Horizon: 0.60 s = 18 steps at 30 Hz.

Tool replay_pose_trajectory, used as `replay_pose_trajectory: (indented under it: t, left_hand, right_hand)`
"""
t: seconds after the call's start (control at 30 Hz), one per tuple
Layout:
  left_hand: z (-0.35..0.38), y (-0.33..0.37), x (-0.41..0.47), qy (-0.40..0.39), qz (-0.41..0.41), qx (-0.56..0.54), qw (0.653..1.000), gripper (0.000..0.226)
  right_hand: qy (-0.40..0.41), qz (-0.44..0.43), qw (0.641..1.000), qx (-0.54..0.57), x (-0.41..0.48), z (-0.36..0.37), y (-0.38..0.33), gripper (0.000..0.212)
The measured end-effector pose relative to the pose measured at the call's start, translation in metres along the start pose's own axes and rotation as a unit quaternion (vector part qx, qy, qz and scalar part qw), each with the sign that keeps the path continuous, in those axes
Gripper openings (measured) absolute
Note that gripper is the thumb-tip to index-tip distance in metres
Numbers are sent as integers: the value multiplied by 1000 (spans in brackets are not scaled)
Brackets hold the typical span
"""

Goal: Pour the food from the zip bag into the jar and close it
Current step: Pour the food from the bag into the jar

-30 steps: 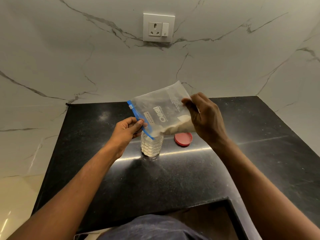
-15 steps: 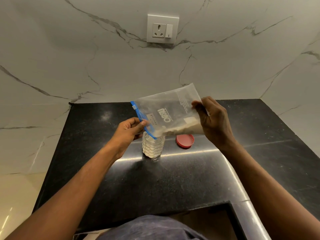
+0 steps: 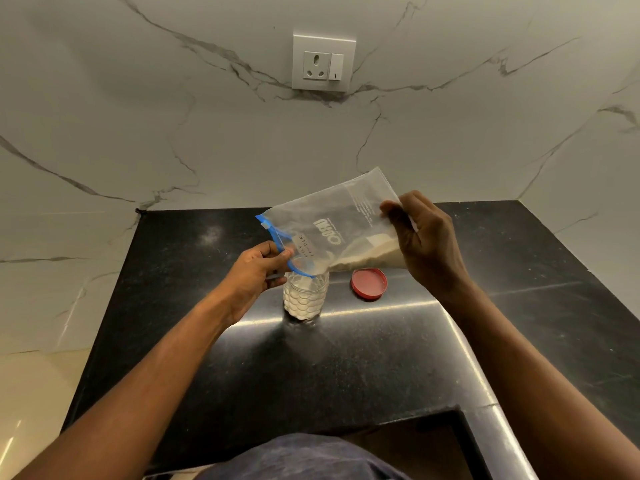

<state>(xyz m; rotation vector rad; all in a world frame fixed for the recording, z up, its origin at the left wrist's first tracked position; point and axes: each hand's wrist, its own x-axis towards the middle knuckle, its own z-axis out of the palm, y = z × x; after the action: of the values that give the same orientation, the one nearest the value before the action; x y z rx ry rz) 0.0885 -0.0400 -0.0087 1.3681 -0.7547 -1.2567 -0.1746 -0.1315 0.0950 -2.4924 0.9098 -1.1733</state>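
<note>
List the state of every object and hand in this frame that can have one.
Clear plastic zip bag with blue zipper strip: open, tilted mouth-down over the jar, some pale powder inside.
Clear dimpled plastic jar: upright, uncapped, mostly full.
Round red plastic lid: off, lying on the black stone counter beside the jar.
Left hand: pinches the bag's mouth.
Right hand: grips the bag's raised bottom end.

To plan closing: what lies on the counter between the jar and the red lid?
Head view: only bare black counter between jar and red lid; the zip bag is held above.
</note>
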Motion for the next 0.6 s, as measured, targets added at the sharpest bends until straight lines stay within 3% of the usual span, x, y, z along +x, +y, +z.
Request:
replay_pose_trajectory:
  t: [0.17,0.3,0.6]
  left_hand:
    - [-2,-3,-6,25,21,0,999,22]
    - [-5,-5,-9,54,44,18,997,13]
    - [-7,-8,-10,54,48,41,997,16]
  right_hand:
    - [-18,-4,1000,-15,0,-1,-2,40]
    - [-29,1,999,-20,-2,-2,-3,47]
    - [-18,4,999,-30,-2,6,-13,30]
